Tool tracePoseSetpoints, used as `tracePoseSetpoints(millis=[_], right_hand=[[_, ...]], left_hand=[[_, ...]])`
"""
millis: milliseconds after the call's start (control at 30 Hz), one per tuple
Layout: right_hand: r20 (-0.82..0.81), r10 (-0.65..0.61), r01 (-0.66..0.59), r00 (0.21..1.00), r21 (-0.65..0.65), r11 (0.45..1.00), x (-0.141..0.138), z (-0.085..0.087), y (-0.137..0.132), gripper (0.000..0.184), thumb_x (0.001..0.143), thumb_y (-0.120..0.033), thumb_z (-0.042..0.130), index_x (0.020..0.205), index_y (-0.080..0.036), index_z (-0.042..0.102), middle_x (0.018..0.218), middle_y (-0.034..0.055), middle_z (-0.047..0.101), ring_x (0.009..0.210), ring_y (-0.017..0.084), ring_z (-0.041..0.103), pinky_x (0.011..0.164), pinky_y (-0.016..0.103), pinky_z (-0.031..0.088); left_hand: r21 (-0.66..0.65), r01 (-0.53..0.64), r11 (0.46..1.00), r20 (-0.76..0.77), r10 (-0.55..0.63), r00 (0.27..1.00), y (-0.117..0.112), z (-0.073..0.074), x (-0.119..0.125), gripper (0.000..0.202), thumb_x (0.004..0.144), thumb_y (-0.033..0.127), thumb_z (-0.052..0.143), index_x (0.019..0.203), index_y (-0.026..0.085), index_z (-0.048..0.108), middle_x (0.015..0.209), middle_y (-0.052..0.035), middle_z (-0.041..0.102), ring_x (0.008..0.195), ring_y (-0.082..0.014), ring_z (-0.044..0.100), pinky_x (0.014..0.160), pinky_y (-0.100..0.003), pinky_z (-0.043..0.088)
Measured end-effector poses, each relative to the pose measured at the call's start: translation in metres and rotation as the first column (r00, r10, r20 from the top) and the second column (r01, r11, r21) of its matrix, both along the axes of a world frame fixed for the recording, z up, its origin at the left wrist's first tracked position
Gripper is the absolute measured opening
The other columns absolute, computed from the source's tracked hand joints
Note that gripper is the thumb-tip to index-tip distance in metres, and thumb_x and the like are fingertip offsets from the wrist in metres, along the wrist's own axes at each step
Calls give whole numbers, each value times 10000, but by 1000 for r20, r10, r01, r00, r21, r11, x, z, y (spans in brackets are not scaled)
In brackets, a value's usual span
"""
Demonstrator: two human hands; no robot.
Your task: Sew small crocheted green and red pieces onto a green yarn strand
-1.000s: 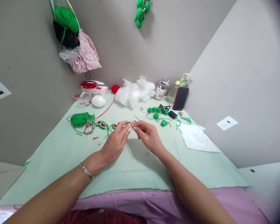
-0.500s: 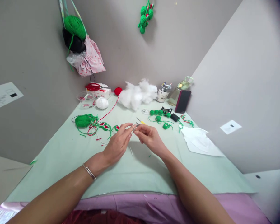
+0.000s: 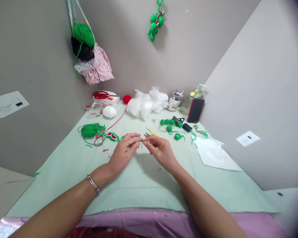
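My left hand (image 3: 125, 150) and my right hand (image 3: 160, 150) meet fingertip to fingertip above the pale green table cloth (image 3: 72, 172). Both pinch a thin dark thread or wire (image 3: 141, 141) that dips in a small loop between them. Small snips with a yellow part (image 3: 149, 133) lie just beyond my fingers. A green yarn ball (image 3: 88, 131) with tangled red and green strands lies to the left. Small green crocheted balls (image 3: 169, 123) lie to the right.
At the back stand white stuffing (image 3: 146, 102), a red yarn ball (image 3: 126, 99), a white ball (image 3: 109, 111), a box with red scissors (image 3: 104, 97), a cup of tools (image 3: 173, 101), a bottle (image 3: 192, 97) and a phone (image 3: 195, 110). White paper (image 3: 215, 153) lies right. Bags hang on the wall (image 3: 89, 56).
Both hands have dropped slightly toward the table and stayed joined. The small loop of thread now shows between the fingertips. The camera tilted a little, shifting the scene down.
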State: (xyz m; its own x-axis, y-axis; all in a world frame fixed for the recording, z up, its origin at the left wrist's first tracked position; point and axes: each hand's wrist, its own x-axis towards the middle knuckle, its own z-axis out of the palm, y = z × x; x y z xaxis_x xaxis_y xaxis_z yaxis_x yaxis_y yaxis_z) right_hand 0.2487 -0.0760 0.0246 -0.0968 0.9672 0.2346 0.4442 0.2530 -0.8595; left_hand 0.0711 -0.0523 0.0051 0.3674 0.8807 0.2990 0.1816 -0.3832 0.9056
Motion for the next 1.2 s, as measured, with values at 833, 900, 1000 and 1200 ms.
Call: tracePoseSetpoints(millis=[833,900,1000,1200], right_hand=[[456,-179,20,872,331,943,-7,-10,-4,206,938,-296,483,854,-223,656,588,-24,618,489,101,454,591,230,350],[490,-187,-6,851,366,931,-7,-10,-5,232,950,-288,461,856,-217,661,598,-14,631,511,104,485,618,229,359],[576,-221,-57,787,425,904,-7,-10,-5,295,965,-264,422,806,-205,663,606,9,646,552,116,530,616,235,342],[564,-263,12,783,410,912,-2,-11,-2,257,955,-257,439,829,-211,657,613,1,634,535,111,505,576,231,312]], left_hand=[[-295,-6,955,268,89,959,-1,3,3,215,836,382,625,796,173,652,1190,-70,606,872,-154,590,822,-299,460],[-293,-16,956,260,96,961,-2,4,3,227,833,376,622,736,172,631,1178,-73,610,967,-180,588,844,-303,454],[-317,-19,948,261,106,959,-2,5,3,206,830,339,613,704,176,602,1149,-75,620,1067,-205,571,880,-313,442],[-309,-15,951,245,95,965,-1,3,2,167,828,254,557,673,195,563,1030,-71,643,1210,-241,508,939,-348,416]])
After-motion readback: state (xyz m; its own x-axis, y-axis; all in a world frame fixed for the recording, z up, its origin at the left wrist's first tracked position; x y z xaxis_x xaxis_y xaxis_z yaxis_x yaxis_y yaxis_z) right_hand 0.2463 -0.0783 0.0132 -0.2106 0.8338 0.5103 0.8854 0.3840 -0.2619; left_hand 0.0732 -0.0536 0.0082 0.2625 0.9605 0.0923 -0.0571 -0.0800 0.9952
